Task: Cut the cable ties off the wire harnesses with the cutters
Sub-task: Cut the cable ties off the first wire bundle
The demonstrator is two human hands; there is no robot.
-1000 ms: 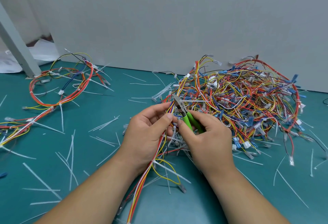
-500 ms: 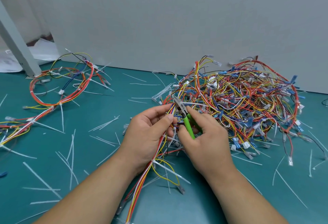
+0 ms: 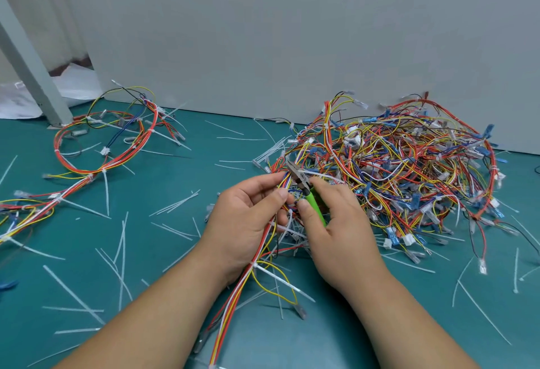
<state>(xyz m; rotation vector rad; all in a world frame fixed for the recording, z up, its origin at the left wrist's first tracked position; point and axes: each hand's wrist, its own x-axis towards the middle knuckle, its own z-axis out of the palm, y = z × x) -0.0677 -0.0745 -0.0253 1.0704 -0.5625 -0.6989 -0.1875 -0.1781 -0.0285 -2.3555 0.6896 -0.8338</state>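
While the left hand (image 3: 248, 216) keeps its grip curled round a wire harness (image 3: 236, 295) near the middle of the table (image 3: 163, 181), the right hand (image 3: 339, 228) has its grip wrapped round the green handles of the cutters (image 3: 304, 187), whose tips point far and left at a white cable tie (image 3: 324, 175). To do this well, I judge the blades should take only the tie's strap, with the wires held out of the bite. A tangled pile of harnesses (image 3: 394, 170) lies far right, a looped harness (image 3: 102, 146) far left, and cut ties (image 3: 123, 251) are strewn over the teal surface. A grey wall panel (image 3: 292, 32) stands behind, a slanted post (image 3: 29, 70) at far left
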